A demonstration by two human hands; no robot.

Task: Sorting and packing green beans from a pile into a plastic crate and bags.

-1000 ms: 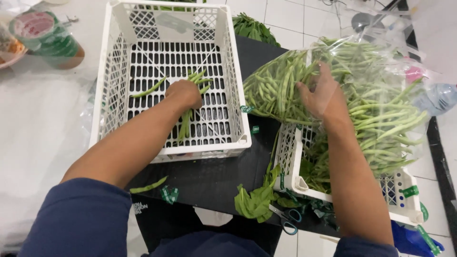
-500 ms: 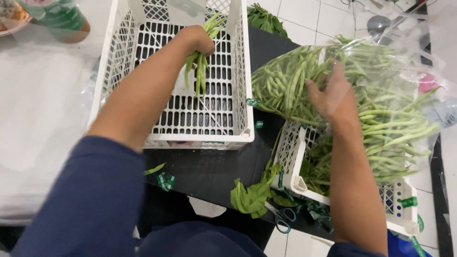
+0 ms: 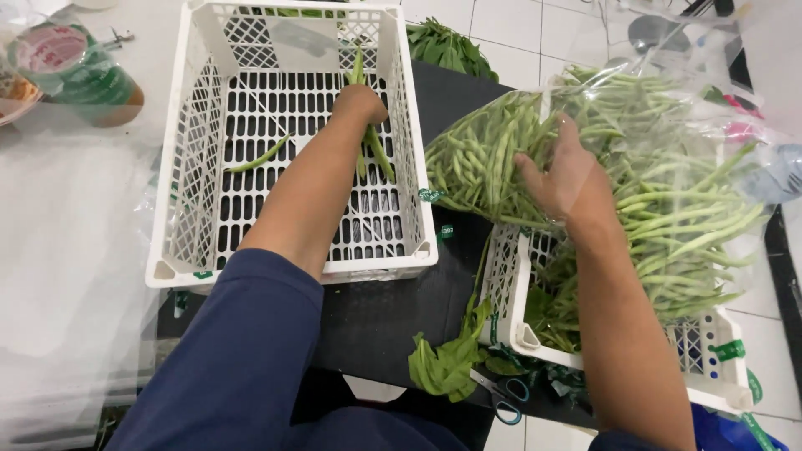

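Head view looks down on two bare forearms over a black table [image 3: 376,309]. Left hand [image 3: 361,104] reaches into a white crate [image 3: 188,209], its fingers closed around a small bunch of beans [image 3: 376,150] that hangs from the fist toward the slotted crate floor; a few tips stick up past the knuckles. One loose bean [image 3: 259,156] lies on the crate floor, well apart from the hand. Right hand [image 3: 568,179] rests flat on a clear plastic bag [image 3: 668,192] stuffed with green beans, fingers spread apart and pressing its side. That bag sits on a second white crate [image 3: 706,367] at the right. Leafy scraps [image 3: 447,367] lie on the table edge between the crates, with what may be scissors [image 3: 501,397] just beside them. A lidded tub [image 3: 75,71] stands at upper left.
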